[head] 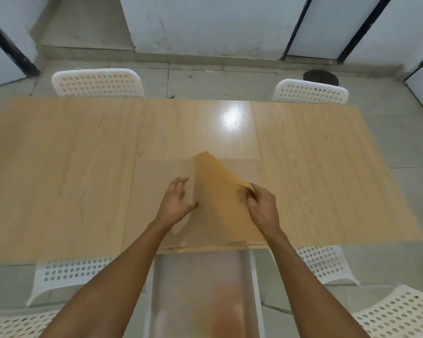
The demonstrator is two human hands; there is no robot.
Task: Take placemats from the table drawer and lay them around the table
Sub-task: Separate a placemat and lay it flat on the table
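Observation:
A stack of thin translucent placemats (156, 186) lies on the near middle of the light wooden table (59, 167). My right hand (261, 206) pinches a corner of the top placemat (215, 191) and has it peeled up and folded over, its tan underside showing. My left hand (176, 203) rests on the stack beside the lifted sheet, fingers spread. Below the table edge the drawer (200, 289) stands pulled out towards me, with a blurred translucent sheet inside.
White perforated chairs stand around the table: two at the far side (98, 82) (310, 92), two tucked under the near edge (66, 274) (325, 262), another at the bottom right (401, 313). A dark round patch (321, 77) marks the floor.

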